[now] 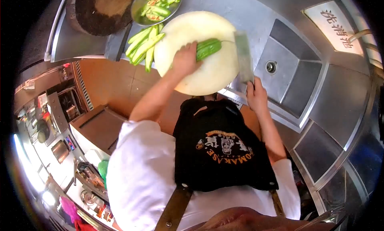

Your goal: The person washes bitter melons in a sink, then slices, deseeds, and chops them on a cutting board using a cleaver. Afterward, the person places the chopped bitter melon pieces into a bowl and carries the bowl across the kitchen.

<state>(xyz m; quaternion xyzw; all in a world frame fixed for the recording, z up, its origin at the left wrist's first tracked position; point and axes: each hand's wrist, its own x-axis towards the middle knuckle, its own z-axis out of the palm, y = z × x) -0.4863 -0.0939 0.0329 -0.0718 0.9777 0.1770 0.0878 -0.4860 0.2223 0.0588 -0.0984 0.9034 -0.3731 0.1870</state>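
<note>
My left hand (186,59) is closed over one end of a green cucumber (209,49), which lies on the round pale board (200,79), its thin stem pointing right. My right hand (257,95) is clamped on the handle of a cleaver (243,57), whose blurred blade stands over the board's right edge, just beyond that stem; I cannot tell whether they touch. By the board's left edge I have a pile of long cut green strips (141,47), and above them on the metal desk (214,2) sits a steel bowl (138,14) holding green pieces with reddish bits. To my right is a metal sink (285,51)
</note>
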